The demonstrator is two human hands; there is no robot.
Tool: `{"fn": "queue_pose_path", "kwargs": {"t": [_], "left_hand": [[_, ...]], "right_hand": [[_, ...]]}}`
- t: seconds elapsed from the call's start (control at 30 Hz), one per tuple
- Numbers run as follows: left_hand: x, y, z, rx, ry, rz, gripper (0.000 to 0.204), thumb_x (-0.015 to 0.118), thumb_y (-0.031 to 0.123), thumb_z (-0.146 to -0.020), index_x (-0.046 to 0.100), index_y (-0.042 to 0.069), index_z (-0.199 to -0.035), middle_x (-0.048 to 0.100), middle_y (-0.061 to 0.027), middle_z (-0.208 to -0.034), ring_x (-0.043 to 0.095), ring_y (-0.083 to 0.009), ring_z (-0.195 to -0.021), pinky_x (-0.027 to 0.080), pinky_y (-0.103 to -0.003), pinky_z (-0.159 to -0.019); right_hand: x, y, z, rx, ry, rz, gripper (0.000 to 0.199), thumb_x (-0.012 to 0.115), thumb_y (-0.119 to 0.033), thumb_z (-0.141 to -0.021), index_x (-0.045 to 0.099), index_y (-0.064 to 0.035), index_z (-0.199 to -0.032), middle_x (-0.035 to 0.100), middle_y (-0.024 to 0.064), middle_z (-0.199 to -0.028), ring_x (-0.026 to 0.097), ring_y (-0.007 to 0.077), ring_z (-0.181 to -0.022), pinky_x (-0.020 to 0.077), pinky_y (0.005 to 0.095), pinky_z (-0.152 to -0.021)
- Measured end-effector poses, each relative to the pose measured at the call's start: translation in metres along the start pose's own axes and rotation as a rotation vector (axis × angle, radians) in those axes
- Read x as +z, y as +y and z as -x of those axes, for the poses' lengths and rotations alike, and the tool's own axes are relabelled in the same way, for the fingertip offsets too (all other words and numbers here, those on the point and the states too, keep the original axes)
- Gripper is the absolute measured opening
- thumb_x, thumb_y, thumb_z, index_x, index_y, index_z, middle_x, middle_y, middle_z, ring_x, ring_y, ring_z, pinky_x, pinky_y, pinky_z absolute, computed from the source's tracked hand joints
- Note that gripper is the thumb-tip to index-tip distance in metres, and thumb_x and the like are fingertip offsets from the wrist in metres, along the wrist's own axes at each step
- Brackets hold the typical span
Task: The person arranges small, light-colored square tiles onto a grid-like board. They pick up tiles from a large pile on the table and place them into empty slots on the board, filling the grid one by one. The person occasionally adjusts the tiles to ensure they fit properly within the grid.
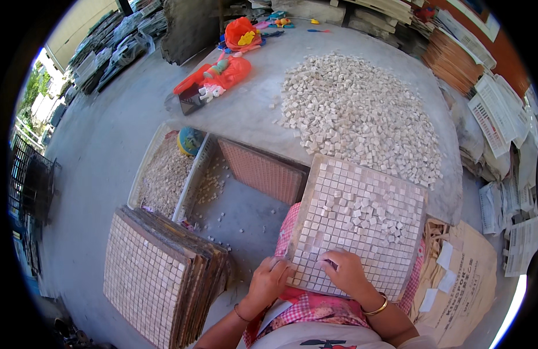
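Observation:
A square grid tray (362, 221) lies tilted across my lap, most of its cells filled with small pale stone mosaic tiles. Loose tiles (373, 215) are scattered on top of its middle and right. My left hand (270, 280) is closed at the tray's near left corner, fingers curled by the edge; what they hold, if anything, is hidden. Over the near rows my right hand (345, 272) has its thumb and forefinger bent together against the tiles. Whether a tile is between them cannot be made out.
Beyond the tray, a big heap of loose tiles (356, 110) covers a grey table (263, 87). To the left stand a stack of filled trays (146, 273) and a white bin of chips (164, 180) with a ball-like bowl (190, 141). Paper sacks (461, 279) lie right.

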State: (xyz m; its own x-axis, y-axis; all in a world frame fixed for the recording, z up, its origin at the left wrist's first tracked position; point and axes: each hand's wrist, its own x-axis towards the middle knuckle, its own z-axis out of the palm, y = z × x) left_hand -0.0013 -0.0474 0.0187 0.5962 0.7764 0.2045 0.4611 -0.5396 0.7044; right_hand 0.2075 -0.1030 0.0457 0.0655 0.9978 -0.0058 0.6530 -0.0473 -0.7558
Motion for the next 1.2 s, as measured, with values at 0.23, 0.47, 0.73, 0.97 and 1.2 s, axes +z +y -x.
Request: {"fn": "queue_pose_path", "kwargs": {"t": [0.23, 0.47, 0.73, 0.97, 1.2], "left_hand": [[0.013, 0.019, -0.022, -0.193, 0.227, -0.047, 0.043, 0.071, 0.013, -0.072, 0.054, -0.001, -0.109, 0.055, -0.0176, -0.106, 0.051, -0.0364, -0.100, 0.041, -0.043, -0.087], [0.034, -0.006, -0.019, -0.424, 0.056, 0.307, 0.039, 0.069, 0.013, -0.074, 0.054, -0.002, -0.107, 0.055, -0.0191, -0.096, 0.053, -0.0354, -0.091, 0.043, -0.041, -0.080], [0.034, -0.028, -0.017, -0.527, 0.037, 0.721, 0.039, 0.070, 0.017, -0.075, 0.055, -0.002, -0.105, 0.053, -0.0099, -0.080, 0.054, -0.0187, -0.075, 0.044, -0.031, -0.069], [0.033, -0.010, -0.029, -0.518, -0.059, 0.292, 0.039, 0.070, 0.023, -0.079, 0.054, -0.001, -0.105, 0.058, -0.0171, -0.090, 0.056, -0.0219, -0.082, 0.045, -0.032, -0.073], [0.030, -0.032, -0.021, -0.563, -0.058, 0.872, 0.031, 0.059, 0.024, -0.090, 0.053, -0.001, -0.107, 0.058, -0.0071, -0.091, 0.054, -0.0145, -0.084, 0.044, -0.028, -0.077]], "right_hand": [[-0.002, 0.002, -0.001, -0.028, 0.053, -0.045, 0.010, 0.064, -0.016, -0.080, 0.063, -0.0068, -0.082, 0.062, 0.0098, -0.076, 0.060, 0.0286, -0.070, 0.0477, 0.0374, -0.061], [-0.036, 0.024, -0.003, 0.030, 0.274, 0.032, 0.008, 0.066, -0.009, -0.077, 0.062, -0.0058, -0.082, 0.061, 0.0101, -0.073, 0.059, 0.0275, -0.063, 0.0470, 0.0349, -0.056], [-0.038, 0.035, -0.028, -0.041, 0.356, 0.289, 0.022, 0.071, -0.012, -0.074, 0.061, -0.0048, -0.092, 0.059, 0.0093, -0.088, 0.060, 0.0259, -0.068, 0.0488, 0.0331, -0.059], [-0.034, 0.031, -0.029, 0.040, 0.259, 0.202, 0.023, 0.069, -0.014, -0.075, 0.059, -0.0048, -0.093, 0.058, 0.0096, -0.087, 0.059, 0.0274, -0.079, 0.0490, 0.0364, -0.066], [0.004, -0.006, -0.009, -0.037, -0.033, -0.009, 0.021, 0.067, -0.017, -0.077, 0.059, -0.0039, -0.091, 0.058, 0.0110, -0.083, 0.060, 0.0272, -0.071, 0.0489, 0.0365, -0.065]]}}
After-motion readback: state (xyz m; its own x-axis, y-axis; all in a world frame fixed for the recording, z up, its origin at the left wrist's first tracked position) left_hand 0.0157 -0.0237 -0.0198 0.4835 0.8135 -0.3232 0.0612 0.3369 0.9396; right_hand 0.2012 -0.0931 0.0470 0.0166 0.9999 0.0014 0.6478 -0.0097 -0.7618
